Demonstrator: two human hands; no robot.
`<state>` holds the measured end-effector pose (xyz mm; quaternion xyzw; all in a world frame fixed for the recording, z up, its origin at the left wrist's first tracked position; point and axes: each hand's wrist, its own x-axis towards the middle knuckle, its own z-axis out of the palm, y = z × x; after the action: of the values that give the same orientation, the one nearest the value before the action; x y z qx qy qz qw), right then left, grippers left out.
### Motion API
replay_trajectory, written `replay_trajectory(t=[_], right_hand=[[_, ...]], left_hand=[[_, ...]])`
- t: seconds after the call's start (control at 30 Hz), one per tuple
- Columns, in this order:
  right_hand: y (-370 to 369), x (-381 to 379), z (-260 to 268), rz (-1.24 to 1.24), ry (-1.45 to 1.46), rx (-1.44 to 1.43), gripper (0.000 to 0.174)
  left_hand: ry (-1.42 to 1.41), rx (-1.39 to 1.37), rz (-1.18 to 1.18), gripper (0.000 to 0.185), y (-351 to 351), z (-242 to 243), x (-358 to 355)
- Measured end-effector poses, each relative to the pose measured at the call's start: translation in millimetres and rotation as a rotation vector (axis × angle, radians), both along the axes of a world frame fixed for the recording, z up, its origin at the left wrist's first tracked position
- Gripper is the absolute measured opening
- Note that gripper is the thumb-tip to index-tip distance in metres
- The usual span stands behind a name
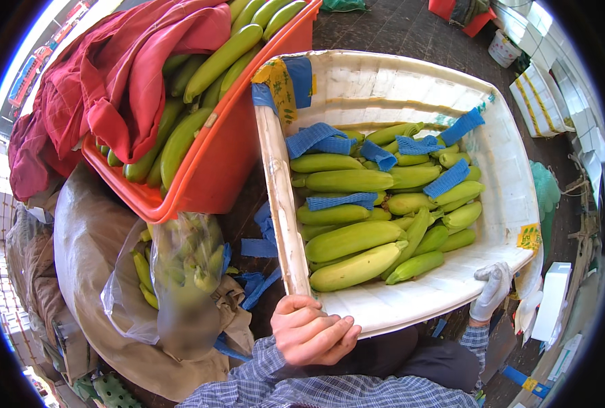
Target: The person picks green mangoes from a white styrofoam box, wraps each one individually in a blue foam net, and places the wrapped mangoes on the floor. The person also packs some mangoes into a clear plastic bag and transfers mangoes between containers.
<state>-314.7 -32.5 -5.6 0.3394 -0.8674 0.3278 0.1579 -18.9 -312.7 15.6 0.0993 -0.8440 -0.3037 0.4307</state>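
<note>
A white foam box (384, 81) stands tilted before me, with several pale green zucchini (353, 237) lying in it. Pieces of blue foam netting (328, 140) rest among and on top of them. My bare left hand (312, 329) grips the box's near left corner, fingers curled over the rim. On the near right rim, my right hand (492, 288) in a grey-white glove holds the edge, thumb side inside the box. Yellow printed tape and blue tape wrap the far left corner.
An orange plastic crate (221, 173) of larger zucchini stands at left, partly under a red cloth (103, 76). Below it are a clear plastic bag (180, 265) of zucchini and a large beige sack (88, 245). Blue netting scraps (259, 247) lie between. Another foam box (539, 99) stands far right.
</note>
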Motion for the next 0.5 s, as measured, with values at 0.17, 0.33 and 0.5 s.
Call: replay_trajectory(t=[0.17, 0.33, 0.5], right_hand=[[4, -48, -15, 0.008, -0.114, -0.163, 0.055], [0, -110, -19, -0.078, -0.193, -0.302, 0.060], [-19, -142, 12, -0.194, -0.032, -0.182, 0.064]], left_hand=[[0.105, 0.036, -0.018, 0.011, -25, 6, -42], [0.278, -0.007, 0.058, 0.011, -49, 25, -125], [0.317, -0.009, 0.089, 0.017, -66, 42, -164]])
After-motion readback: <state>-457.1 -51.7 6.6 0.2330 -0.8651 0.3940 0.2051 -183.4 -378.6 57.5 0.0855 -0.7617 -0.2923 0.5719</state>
